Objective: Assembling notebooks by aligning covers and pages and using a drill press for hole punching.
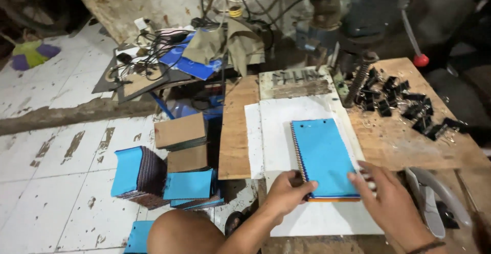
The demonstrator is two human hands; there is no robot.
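- The left hand [286,192] covers the near left corner of the notebook [325,159].
- The right hand [391,197] is blurred at the fingertips.
- The frame's bottom cuts off both forearms.

Left hand [286,190] curled, right hand [383,195] spread flat.

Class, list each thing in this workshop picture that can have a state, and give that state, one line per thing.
Blue notebook: closed, flat on the white sheet.
Left hand: gripping the notebook's near left corner.
Right hand: fingers resting on its near right edge.
Binder clips: heaped loose on the wooden board.
Notebook stacks: piled on the floor.
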